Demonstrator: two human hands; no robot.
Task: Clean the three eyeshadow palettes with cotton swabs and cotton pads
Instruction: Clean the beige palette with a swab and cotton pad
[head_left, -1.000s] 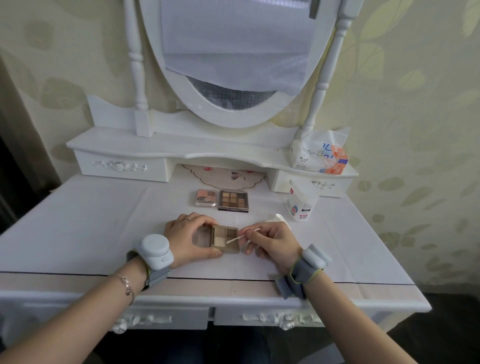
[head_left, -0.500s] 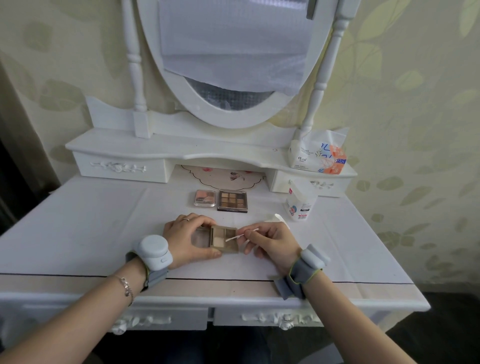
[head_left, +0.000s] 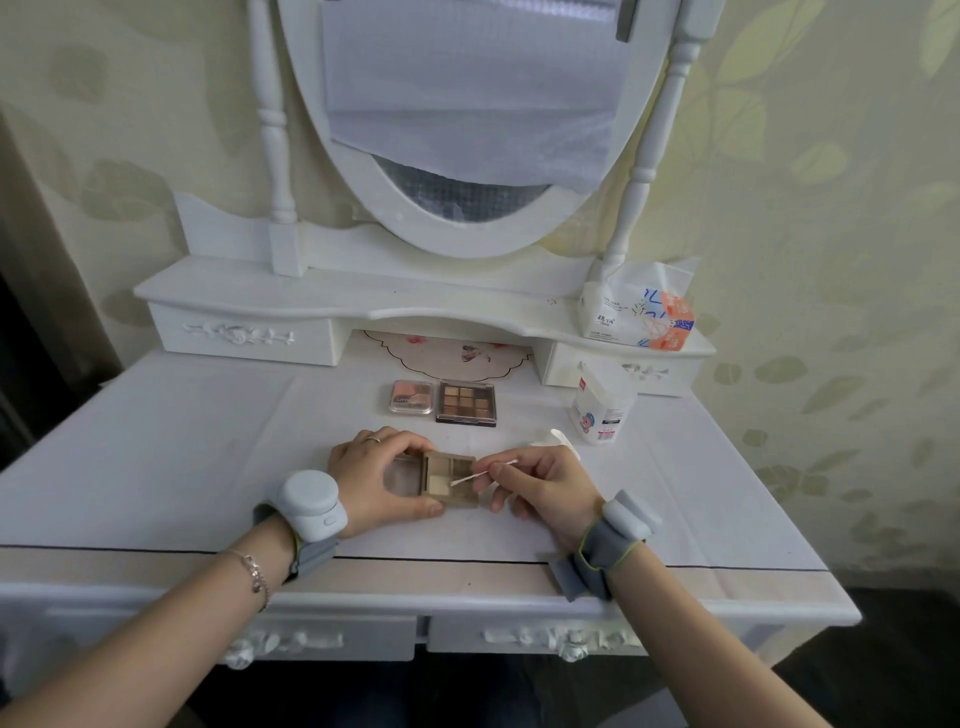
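Low in the centre of the frame, flat on the white cloth-covered dressing table (head_left: 156, 441): a small square tan eyeshadow palette (head_left: 450, 480), lid swung open to the left, matte beige and brown pans inside. Gripped at its top and bottom edges by the left hand (head_left: 376, 480), thumb below, fingers curled over the far side. Pinched between thumb and fingertips of the right hand (head_left: 545, 491): a thin white cotton swab (head_left: 475, 477), fluffy tip resting in the pans, stick slanting up to the right. Just behind that hand, partly hidden, a soft white cotton pad (head_left: 556, 439). Farther up the frame, side by side and closed: a glossy pink palette (head_left: 412, 396) under a clear lid and a dark-framed palette (head_left: 467, 402) with a grid of nine brown squares. To the right of centre, an upright white plastic swab pack (head_left: 602, 408) with printed label. At upper right, on the carved shelf, a crinkled tissue packet (head_left: 636, 312) in white, blue and orange. Top centre, an oval white-framed mirror (head_left: 467, 119), its glass mostly covered by a pale sheet. Grey fabric bands with rounded white plastic units on both wrists.
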